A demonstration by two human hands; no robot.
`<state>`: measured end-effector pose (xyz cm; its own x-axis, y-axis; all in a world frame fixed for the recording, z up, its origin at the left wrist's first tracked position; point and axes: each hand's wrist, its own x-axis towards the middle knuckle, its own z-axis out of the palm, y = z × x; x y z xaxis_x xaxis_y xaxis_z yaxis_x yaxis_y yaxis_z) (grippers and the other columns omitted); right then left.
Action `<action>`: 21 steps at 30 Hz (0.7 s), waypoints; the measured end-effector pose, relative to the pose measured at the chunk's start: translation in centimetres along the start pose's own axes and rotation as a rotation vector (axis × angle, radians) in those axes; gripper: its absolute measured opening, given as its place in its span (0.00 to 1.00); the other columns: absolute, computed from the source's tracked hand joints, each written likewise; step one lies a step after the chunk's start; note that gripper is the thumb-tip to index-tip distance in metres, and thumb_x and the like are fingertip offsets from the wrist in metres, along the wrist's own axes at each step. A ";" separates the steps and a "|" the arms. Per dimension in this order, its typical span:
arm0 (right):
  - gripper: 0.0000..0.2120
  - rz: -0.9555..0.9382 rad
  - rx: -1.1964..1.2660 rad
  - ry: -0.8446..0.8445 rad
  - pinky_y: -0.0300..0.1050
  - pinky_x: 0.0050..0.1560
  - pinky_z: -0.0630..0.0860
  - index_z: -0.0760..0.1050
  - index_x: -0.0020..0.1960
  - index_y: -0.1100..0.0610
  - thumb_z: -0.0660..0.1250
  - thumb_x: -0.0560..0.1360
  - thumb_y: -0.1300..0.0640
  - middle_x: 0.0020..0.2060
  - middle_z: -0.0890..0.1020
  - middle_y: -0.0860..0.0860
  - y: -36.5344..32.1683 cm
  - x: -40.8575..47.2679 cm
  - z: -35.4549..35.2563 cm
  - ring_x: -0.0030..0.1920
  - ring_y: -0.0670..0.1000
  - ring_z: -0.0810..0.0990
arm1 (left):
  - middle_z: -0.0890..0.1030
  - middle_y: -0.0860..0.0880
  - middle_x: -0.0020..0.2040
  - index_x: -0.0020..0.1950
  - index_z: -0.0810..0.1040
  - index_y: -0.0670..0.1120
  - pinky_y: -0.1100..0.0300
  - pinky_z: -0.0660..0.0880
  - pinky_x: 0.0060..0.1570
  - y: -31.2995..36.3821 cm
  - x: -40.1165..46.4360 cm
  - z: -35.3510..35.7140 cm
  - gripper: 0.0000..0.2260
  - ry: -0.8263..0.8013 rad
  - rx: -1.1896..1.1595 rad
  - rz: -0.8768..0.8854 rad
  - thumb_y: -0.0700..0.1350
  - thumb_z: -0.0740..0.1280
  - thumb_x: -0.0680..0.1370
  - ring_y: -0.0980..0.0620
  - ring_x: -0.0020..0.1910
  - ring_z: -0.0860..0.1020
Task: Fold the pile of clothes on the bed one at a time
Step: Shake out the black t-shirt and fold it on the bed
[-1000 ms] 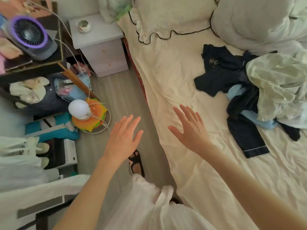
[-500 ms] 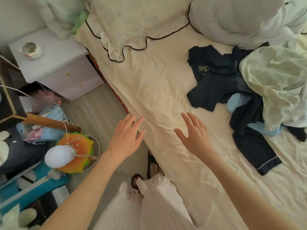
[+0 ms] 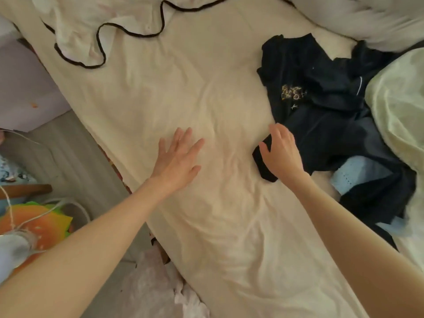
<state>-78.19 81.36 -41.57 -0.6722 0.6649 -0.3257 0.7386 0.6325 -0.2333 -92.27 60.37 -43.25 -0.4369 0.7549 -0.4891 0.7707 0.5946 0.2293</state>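
— Where were your hands just then?

— My left hand (image 3: 177, 158) lay over the cream bed sheet (image 3: 206, 65), fingers straight and spread wide, holding nothing. My right hand (image 3: 281, 152) was at the near edge of the pile of clothes (image 3: 332, 115), fingers curled over a flap of the dark navy garment (image 3: 321, 134), thumb against its black corner.

— And the pile itself?

— It sat on the right side of the bed: the navy piece with a small gold print on top toward me, a light blue garment (image 3: 358, 175) poking out beneath it, and a pale green cloth (image 3: 399, 115) heaped at the far right, touching the dark fabric.

— Anything else nearby?

— A frilled pillow (image 3: 96, 26) with dark piping at the head of the bed.
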 end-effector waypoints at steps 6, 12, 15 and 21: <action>0.34 0.108 -0.112 0.079 0.55 0.70 0.61 0.51 0.76 0.62 0.62 0.79 0.49 0.75 0.58 0.58 1.3 6.9 1.7 0.75 0.58 0.57 | 0.32 0.49 0.76 0.76 0.37 0.57 0.36 0.43 0.70 -1.8 4.1 3.8 0.40 -0.108 0.018 -0.028 0.63 0.61 0.75 0.45 0.75 0.35; 0.16 0.204 -0.185 0.199 0.52 0.58 0.66 0.71 0.65 0.61 0.58 0.80 0.56 0.59 0.76 0.58 1.8 11.1 1.4 0.59 0.59 0.71 | 0.31 0.49 0.75 0.75 0.35 0.58 0.37 0.44 0.70 -2.1 4.9 4.1 0.40 -0.121 0.041 -0.035 0.64 0.60 0.75 0.46 0.75 0.34; 0.13 0.157 -0.111 0.229 0.50 0.57 0.65 0.76 0.60 0.60 0.57 0.80 0.58 0.53 0.79 0.56 1.1 10.3 1.3 0.55 0.56 0.74 | 0.32 0.49 0.76 0.75 0.36 0.58 0.37 0.44 0.70 -1.9 5.1 3.5 0.40 -0.159 0.034 -0.036 0.63 0.60 0.75 0.46 0.75 0.35; 0.07 0.044 0.479 0.269 0.34 0.48 0.69 0.75 0.55 0.58 0.60 0.80 0.60 0.45 0.75 0.46 -2.8 3.0 -1.2 0.46 0.46 0.73 | 0.40 0.49 0.78 0.77 0.50 0.56 0.42 0.47 0.71 -1.1 3.4 0.7 0.30 -0.227 -0.147 -0.065 0.56 0.60 0.79 0.48 0.76 0.41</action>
<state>-82.32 82.08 -40.85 -0.5835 0.8041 -0.1136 0.6645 0.3923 -0.6361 -94.29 62.03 -45.76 -0.3553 0.6424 -0.6790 0.6613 0.6861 0.3031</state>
